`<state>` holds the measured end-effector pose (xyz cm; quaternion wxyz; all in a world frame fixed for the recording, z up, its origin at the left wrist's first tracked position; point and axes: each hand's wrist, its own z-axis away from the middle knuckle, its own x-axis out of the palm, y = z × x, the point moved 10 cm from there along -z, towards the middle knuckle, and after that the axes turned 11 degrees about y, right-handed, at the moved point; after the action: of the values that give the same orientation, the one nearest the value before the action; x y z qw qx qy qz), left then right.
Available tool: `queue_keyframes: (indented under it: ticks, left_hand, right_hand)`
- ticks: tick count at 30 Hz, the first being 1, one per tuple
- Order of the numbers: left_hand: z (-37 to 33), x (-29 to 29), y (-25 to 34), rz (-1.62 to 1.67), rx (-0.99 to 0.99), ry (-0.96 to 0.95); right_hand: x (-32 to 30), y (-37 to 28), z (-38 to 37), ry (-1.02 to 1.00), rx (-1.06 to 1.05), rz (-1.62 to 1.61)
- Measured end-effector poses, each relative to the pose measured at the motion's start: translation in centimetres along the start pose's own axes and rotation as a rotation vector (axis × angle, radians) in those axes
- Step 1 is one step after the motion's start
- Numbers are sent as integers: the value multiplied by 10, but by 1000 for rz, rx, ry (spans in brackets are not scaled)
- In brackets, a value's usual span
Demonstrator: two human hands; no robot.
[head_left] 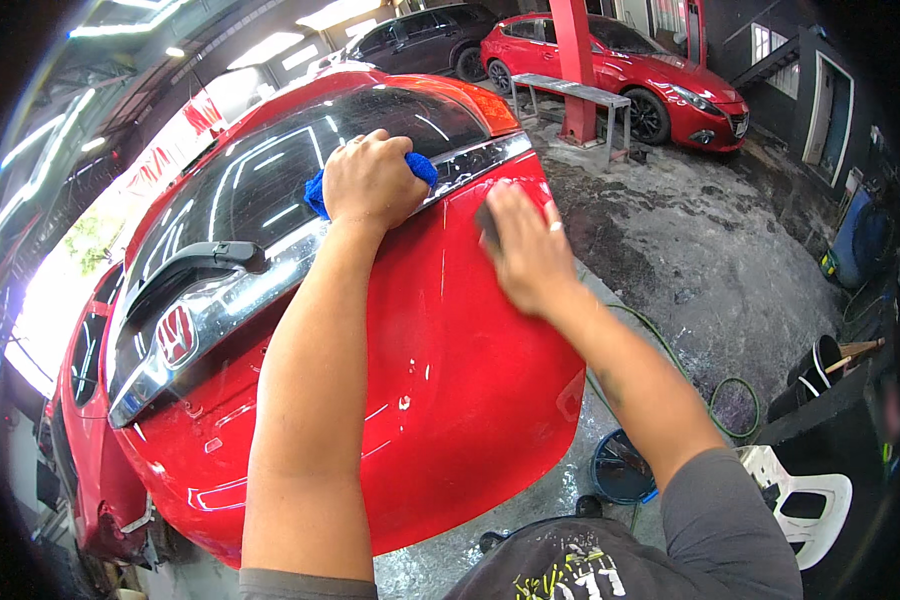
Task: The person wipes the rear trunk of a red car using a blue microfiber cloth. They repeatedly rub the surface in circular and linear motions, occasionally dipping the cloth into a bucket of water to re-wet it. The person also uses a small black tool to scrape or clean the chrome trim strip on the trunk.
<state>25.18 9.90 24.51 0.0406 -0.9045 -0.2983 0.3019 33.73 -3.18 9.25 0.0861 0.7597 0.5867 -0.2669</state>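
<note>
My left hand (pixel 373 180) is closed over a bright blue cloth (pixel 422 168), pressed at the lower edge of the rear window (pixel 270 165) of a red car. Bits of the cloth stick out on both sides of the fist. Farther right, my right hand (pixel 522 240) lies against the red tailgate (pixel 440 390), just under the chrome strip (pixel 482 160). Slightly smeared by motion, its fingers hold a dark pad (pixel 487 224) to the paint; most of the pad is hidden. Wet-looking spots and pale streaks show on the panel.
A rear wiper (pixel 190 265) juts out left of my left arm. On the floor stand a dark bucket (pixel 622 468) and a white plastic chair (pixel 805 505); a green hose (pixel 715 405) curls nearby. A metal bench (pixel 575 90) and another red car (pixel 670 85) are beyond.
</note>
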Motion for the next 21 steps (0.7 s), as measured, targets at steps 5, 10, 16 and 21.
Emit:
queue_keyframes:
  ticks: [5, 10, 16, 21]
  left_hand:
    - [2, -1, -4, -19, -16, -30]
    - [0, -3, 0, 23, 1, -21]
    - [2, -3, -5, 62, 9, 24]
    - [-2, -2, 1, 103, 22, 35]
  right_hand:
    - [16, -72, 11, -23, -90, -21]
    - [9, -24, -16, -25, 108, 10]
    - [10, -65, -5, -77, -4, 53]
    - [8, -19, -30, -116, 136, 103]
